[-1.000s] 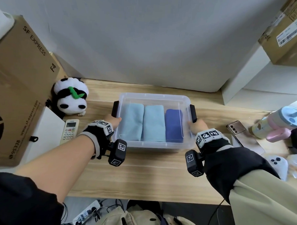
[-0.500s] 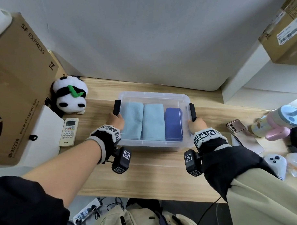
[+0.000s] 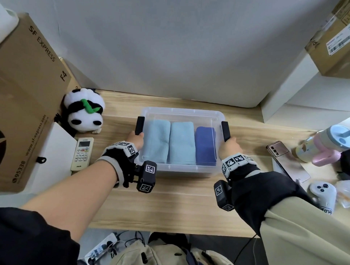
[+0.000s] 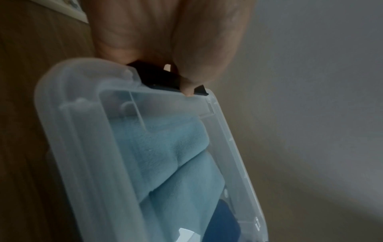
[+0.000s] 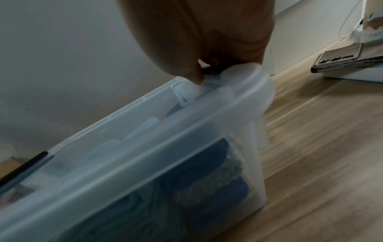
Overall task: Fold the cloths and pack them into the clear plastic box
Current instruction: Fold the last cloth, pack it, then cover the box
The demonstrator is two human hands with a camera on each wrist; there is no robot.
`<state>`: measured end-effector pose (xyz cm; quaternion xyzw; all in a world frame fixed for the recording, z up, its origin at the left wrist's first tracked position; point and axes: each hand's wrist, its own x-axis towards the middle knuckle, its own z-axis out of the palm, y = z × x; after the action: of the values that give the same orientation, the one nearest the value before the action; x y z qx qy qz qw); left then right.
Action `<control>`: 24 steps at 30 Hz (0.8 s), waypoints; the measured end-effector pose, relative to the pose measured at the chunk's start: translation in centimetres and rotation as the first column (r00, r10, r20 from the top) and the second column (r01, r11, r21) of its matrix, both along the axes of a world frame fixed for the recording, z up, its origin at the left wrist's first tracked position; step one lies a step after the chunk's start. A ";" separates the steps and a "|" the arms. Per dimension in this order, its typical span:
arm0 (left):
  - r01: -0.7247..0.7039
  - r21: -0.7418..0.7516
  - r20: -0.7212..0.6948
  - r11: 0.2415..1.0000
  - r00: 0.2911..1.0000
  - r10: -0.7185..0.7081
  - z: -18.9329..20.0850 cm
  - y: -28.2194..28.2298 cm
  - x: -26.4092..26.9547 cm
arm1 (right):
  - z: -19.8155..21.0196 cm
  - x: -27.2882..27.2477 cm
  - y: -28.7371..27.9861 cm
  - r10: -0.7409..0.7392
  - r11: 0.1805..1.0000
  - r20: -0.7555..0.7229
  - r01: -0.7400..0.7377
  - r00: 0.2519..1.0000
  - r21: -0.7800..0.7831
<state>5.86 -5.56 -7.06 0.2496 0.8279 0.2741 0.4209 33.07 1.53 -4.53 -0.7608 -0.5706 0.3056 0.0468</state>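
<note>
The clear plastic box (image 3: 182, 111) stands mid-table with a clear lid on top. Inside lie two folded light blue cloths (image 3: 157, 140) (image 3: 182, 142) and a dark blue cloth (image 3: 205, 145), side by side. My left hand (image 3: 135, 140) grips the box's left end just below the black latch (image 3: 140, 125). In the left wrist view my thumb presses on that latch (image 4: 161, 78), above the light blue cloth (image 4: 170, 147). My right hand (image 3: 230, 147) grips the right end by the other latch (image 3: 225, 131). There its fingers (image 5: 192, 72) curl over the box rim (image 5: 238, 78).
A plush panda (image 3: 82, 113), a remote control (image 3: 82, 154) and a large cardboard box (image 3: 22, 99) sit to the left. To the right are a phone (image 3: 277, 150), a pink and blue cup (image 3: 328, 144) and a white controller (image 3: 321, 194).
Both hands stay on the box's ends and the box sits in nearly the same place. My left forearm has swung slightly to the right.
</note>
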 end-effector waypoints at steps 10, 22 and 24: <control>0.040 0.174 0.097 0.984 0.994 -0.057 -1.5 -0.6 -1.9 | -0.1 1.5 -0.4 -0.030 0.999 -0.427 0.017 0.904 -0.035; 0.021 0.163 -0.047 0.986 0.999 -0.014 0.0 0.8 -1.0 | -0.1 0.3 1.4 -0.082 0.996 -0.378 0.066 0.922 -0.057; 0.016 0.121 -0.057 0.992 0.998 -0.009 0.4 0.9 -0.7 | 0.2 0.3 1.5 -0.086 0.995 -0.354 0.064 0.931 -0.073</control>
<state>5.18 -4.70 -6.68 0.2877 0.8196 0.3143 0.3830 33.39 2.99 -4.36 -0.7149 -0.5138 0.4536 0.1383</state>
